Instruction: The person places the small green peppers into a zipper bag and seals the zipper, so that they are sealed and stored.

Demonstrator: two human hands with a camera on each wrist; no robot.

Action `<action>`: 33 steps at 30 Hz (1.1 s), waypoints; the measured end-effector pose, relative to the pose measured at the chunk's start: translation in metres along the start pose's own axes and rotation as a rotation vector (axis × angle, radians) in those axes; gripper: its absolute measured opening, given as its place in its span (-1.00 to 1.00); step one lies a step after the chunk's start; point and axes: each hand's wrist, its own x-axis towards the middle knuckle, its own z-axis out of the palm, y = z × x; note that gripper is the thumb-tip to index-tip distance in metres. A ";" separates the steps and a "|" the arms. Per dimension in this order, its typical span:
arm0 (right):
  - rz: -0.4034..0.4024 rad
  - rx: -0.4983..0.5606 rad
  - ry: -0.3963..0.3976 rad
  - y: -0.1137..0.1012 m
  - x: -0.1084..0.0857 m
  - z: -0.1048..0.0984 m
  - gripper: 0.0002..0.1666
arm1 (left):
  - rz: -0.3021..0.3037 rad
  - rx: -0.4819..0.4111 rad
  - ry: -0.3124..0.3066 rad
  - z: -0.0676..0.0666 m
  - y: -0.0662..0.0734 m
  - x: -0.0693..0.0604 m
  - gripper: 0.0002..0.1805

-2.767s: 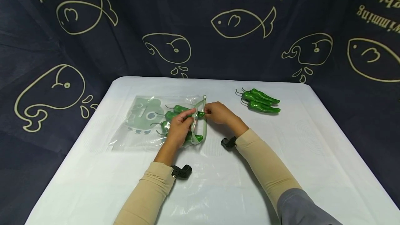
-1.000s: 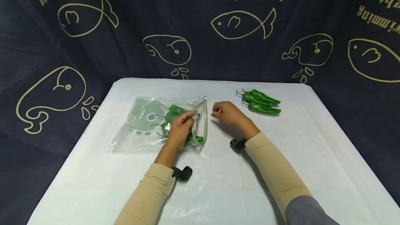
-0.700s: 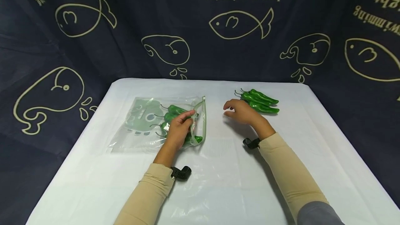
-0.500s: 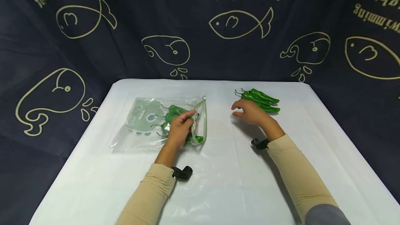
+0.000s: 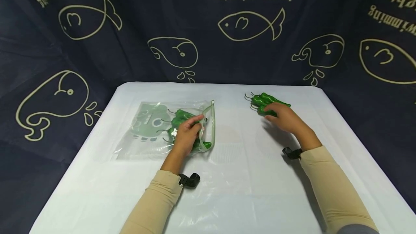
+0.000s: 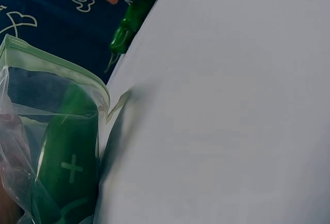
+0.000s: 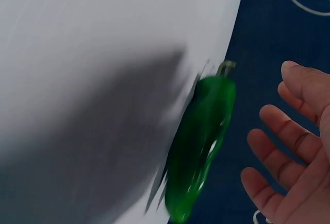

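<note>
A clear zip bag point(image 5: 130, 147) with a green print lies at the table's left-centre, its mouth facing right. Several green chili peppers point(image 5: 178, 121) are inside, stems pointing left. My left hand point(image 5: 185, 136) pinches the upper layer of the bag near its mouth, partly covering the peppers. In the left wrist view, the bag mouth point(image 6: 56, 64) gapes beside the table. Three loose green peppers point(image 5: 260, 100) lie at the back right. Over the nearest loose pepper point(image 7: 201, 141) hovers my right hand point(image 5: 286, 116), fingers spread and apart from it in the right wrist view.
The white-covered table point(image 5: 227, 194) ends at a dark blue curtain point(image 5: 208, 60) with fish and whale outlines behind and at both sides. Black wrist cameras point(image 5: 190, 180) sit on both wrists.
My right hand has left the bag's mouth and moved right to the loose peppers. A pepper at the bag's mouth has gone further in. The left hand has stayed at the bag.
</note>
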 end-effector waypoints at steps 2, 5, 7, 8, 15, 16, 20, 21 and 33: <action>0.033 -0.014 -0.005 0.007 -0.004 -0.004 -0.62 | 0.003 -0.005 -0.003 0.001 0.000 0.001 -0.60; 0.057 -0.031 -0.012 0.016 -0.008 -0.009 -0.60 | 0.001 -0.005 0.001 0.001 0.000 0.001 -0.60; 0.069 -0.038 -0.015 0.022 -0.010 -0.011 -0.59 | -0.002 -0.003 0.004 0.001 0.000 0.001 -0.60; 0.074 -0.040 -0.014 0.025 -0.011 -0.011 -0.58 | -0.002 -0.001 0.005 0.001 0.001 0.001 -0.60; 0.092 -0.039 -0.024 0.040 -0.013 -0.012 -0.57 | 0.001 0.017 0.007 0.002 0.001 0.000 -0.59; 0.091 -0.041 -0.026 0.041 -0.013 -0.012 -0.57 | 0.001 0.018 0.007 0.001 0.001 -0.001 -0.59; 0.087 -0.049 -0.033 0.047 -0.010 -0.011 -0.57 | -0.002 0.015 0.007 0.001 0.001 0.000 -0.59; 0.083 -0.052 -0.034 0.048 -0.010 -0.010 -0.58 | -0.002 0.012 0.005 0.001 0.001 0.000 -0.59; 0.112 -0.049 -0.074 0.056 -0.007 -0.006 -0.56 | 0.005 0.010 0.003 0.001 0.000 0.000 -0.59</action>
